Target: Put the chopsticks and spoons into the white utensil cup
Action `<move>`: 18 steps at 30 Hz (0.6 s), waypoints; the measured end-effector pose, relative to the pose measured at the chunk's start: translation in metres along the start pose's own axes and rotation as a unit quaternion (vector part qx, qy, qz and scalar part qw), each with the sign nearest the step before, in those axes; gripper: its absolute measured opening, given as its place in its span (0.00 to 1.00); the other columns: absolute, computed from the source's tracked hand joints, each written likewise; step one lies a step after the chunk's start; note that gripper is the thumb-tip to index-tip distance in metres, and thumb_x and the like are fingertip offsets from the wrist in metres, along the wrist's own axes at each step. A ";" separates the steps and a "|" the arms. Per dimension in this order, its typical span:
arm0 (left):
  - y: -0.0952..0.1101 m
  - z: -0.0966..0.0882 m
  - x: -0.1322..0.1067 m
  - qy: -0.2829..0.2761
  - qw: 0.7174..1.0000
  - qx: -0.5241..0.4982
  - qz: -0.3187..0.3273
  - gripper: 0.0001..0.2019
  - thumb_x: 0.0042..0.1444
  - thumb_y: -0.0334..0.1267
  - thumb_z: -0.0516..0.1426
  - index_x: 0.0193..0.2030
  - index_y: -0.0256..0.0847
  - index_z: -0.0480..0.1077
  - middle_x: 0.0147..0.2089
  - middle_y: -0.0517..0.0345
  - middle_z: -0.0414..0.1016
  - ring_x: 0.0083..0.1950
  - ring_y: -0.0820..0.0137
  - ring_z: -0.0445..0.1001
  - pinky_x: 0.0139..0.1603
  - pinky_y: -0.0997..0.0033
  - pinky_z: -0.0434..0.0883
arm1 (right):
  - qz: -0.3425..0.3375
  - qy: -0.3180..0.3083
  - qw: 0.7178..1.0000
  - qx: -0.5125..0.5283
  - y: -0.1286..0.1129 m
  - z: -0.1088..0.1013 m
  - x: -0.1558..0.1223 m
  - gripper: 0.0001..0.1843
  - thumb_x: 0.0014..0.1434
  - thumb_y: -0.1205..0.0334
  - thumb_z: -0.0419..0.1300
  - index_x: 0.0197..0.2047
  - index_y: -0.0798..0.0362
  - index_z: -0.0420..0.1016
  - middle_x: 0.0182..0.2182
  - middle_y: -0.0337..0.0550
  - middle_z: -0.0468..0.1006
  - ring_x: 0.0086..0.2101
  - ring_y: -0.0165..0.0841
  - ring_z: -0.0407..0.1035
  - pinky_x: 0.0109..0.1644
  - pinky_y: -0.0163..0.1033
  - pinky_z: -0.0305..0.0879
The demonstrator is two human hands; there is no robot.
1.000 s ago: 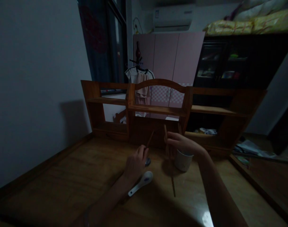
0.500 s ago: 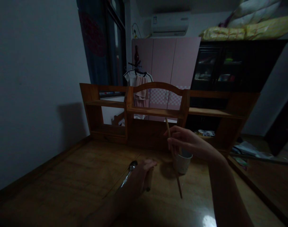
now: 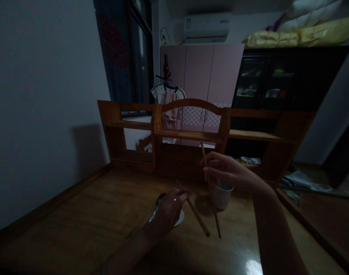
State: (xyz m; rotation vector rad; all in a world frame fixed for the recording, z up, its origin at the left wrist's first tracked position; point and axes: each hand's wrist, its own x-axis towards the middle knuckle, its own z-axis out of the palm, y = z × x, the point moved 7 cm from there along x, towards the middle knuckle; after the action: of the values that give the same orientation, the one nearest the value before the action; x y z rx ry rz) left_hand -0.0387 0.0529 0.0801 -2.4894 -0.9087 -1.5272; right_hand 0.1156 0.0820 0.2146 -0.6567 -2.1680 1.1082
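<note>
My right hand is closed in a pinch round the upper part of a long wooden chopstick, which slants down in front of a white cup. Part of another stick shows at the cup's mouth, just under that hand. My left hand lies low over the table, its fingers closed on a second chopstick that slants down to the right. Beside the left hand is a metal spoon, partly covered by it. A white rounded thing peeks out under the left hand; its kind is hidden.
A thin stick lies on the wooden table left of the spoon. Along the back edge stands a wooden shelf. A wall borders the left side, and a raised edge runs along the right.
The chopstick in my left hand has swung from nearly end-on to a slant towards the right. The white rounded thing now shows beneath that hand. My right hand has barely moved.
</note>
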 end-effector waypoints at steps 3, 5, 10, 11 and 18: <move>0.001 0.000 0.000 -0.012 0.999 0.029 0.012 0.24 0.62 0.23 0.46 0.62 0.45 0.62 0.51 0.47 0.66 0.51 0.64 0.67 0.49 0.61 0.71 | -0.004 -0.001 1.000 -0.006 0.001 -0.001 0.000 0.10 0.66 0.58 0.58 0.46 0.54 0.64 0.30 0.40 0.75 0.28 0.29 0.69 0.29 0.32 0.65; 0.004 -0.003 0.001 -0.011 0.999 0.036 0.026 0.25 0.61 0.23 0.46 0.63 0.46 0.61 0.52 0.46 0.65 0.53 0.63 0.65 0.49 0.59 0.70 | -0.003 0.000 1.000 -0.011 0.002 -0.002 0.000 0.11 0.66 0.57 0.58 0.46 0.54 0.64 0.30 0.40 0.75 0.28 0.29 0.69 0.29 0.32 0.65; 0.006 -0.006 0.002 -0.004 0.998 0.050 0.025 0.27 0.60 0.20 0.47 0.62 0.47 0.63 0.54 0.46 0.62 0.57 0.61 0.62 0.52 0.56 0.69 | 0.007 -0.002 1.000 -0.014 0.004 -0.003 -0.001 0.13 0.66 0.55 0.58 0.47 0.54 0.65 0.31 0.42 0.75 0.29 0.30 0.70 0.29 0.33 0.66; 0.006 -0.006 0.002 -0.005 0.998 0.052 0.024 0.27 0.59 0.20 0.47 0.62 0.47 0.62 0.55 0.46 0.62 0.57 0.61 0.62 0.52 0.56 0.69 | 0.011 -0.004 1.000 -0.014 0.005 -0.002 -0.001 0.13 0.66 0.54 0.58 0.47 0.54 0.65 0.32 0.42 0.75 0.29 0.31 0.71 0.30 0.33 0.66; 0.001 -0.003 0.000 -0.010 0.997 0.069 0.020 0.27 0.60 0.21 0.47 0.63 0.48 0.62 0.53 0.47 0.64 0.53 0.62 0.65 0.49 0.58 0.70 | 0.011 -0.010 1.000 -0.017 0.005 -0.001 -0.001 0.13 0.66 0.55 0.58 0.47 0.55 0.65 0.32 0.42 0.76 0.29 0.31 0.71 0.30 0.33 0.66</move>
State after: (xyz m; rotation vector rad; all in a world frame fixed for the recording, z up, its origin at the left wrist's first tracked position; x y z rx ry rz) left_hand -0.0407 0.0505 0.0818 -2.4149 -0.9271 -1.3789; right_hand 0.1178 0.0850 0.2104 -0.6875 -2.2061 1.0966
